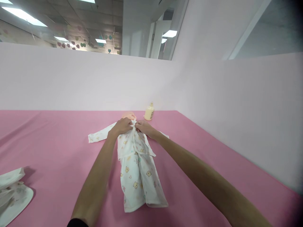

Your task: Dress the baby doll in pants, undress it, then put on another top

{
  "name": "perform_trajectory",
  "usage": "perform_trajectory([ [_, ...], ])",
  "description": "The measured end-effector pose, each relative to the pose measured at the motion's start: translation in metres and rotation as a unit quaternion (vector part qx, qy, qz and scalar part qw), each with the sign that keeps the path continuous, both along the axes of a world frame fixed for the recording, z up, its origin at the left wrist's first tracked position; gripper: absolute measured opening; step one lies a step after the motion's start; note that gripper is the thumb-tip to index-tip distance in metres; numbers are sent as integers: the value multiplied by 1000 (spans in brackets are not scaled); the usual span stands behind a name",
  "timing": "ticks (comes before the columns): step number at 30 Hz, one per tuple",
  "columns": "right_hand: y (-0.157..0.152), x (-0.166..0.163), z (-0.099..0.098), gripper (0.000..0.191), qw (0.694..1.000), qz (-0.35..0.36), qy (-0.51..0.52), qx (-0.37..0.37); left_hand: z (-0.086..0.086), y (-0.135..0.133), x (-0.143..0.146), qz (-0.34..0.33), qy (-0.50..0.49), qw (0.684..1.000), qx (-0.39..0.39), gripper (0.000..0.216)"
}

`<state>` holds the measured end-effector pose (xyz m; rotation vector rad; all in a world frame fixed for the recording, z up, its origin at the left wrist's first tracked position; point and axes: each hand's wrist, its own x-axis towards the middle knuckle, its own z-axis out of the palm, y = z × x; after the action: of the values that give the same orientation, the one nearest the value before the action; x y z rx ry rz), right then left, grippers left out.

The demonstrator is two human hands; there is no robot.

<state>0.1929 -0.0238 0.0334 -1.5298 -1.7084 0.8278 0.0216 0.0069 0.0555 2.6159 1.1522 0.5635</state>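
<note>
A baby doll lies on its back with its head (pixel 129 115) away from me, dressed in a white baby shirt (pixel 127 143) and white trousers (pixel 133 183), both printed with small bears. My left hand (pixel 123 126) is closed at the shirt's neck, its fingers pinching the cloth. From the other side, my right hand (pixel 145 127) pinches the opposite front edge close by. Between the hands the collar cloth is bunched up. One sleeve (pixel 100 134) stretches out to the left; the other mostly hides behind my right forearm.
A pale yellow pump bottle (pixel 149 113) stands just beyond the doll, by the white wall (pixel 94 82). Folded white printed cloth (pixel 14 192) lies at the left edge. The pink table cover (pixel 66 164) runs to walls at the back and right.
</note>
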Motion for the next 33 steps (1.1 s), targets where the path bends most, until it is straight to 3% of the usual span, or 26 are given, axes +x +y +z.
perform_trajectory([
  [8,-6,3,7,8,1000,29,0,0,-10,11,5,0,19,999,31,29],
  [15,-9,4,9,9,999,49,-24,3,-7,9,5,1,15,1000,20,13],
  [28,-8,-3,3,8,983,29,-168,71,-8,8,7,0,15,1000,21,11],
  [33,-8,-2,3,6,982,31,-175,67,-9,9,7,-9,23,999,25,15],
])
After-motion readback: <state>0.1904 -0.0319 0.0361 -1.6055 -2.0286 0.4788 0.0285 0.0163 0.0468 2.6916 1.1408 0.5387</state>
